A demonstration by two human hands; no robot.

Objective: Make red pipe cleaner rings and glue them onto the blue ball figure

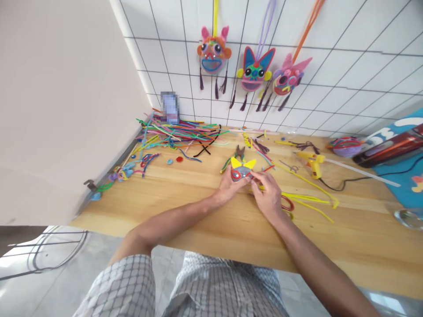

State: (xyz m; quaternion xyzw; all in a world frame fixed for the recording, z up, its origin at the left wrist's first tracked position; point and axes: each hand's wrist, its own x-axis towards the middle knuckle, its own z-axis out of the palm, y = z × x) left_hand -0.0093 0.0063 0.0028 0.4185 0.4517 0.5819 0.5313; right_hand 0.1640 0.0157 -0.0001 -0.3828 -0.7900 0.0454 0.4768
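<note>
A small pipe-cleaner mask [240, 171], grey with yellow ears and a red outline, is held just above the wooden table [185, 215]. My left hand [228, 187] cups it from below and the left, fingers curled round it. My right hand [268, 193] pinches the mask's right edge with thumb and forefinger. Yellow pipe cleaners [307, 200] and a red loop [287, 203] lie right beside my right hand.
A heap of coloured pipe cleaners [178, 132] lies at the back left. Pliers [239, 152] sit behind the mask. A yellow glue gun [312, 163] with its black cord lies to the right. Three finished masks [254, 68] hang on the tiled wall.
</note>
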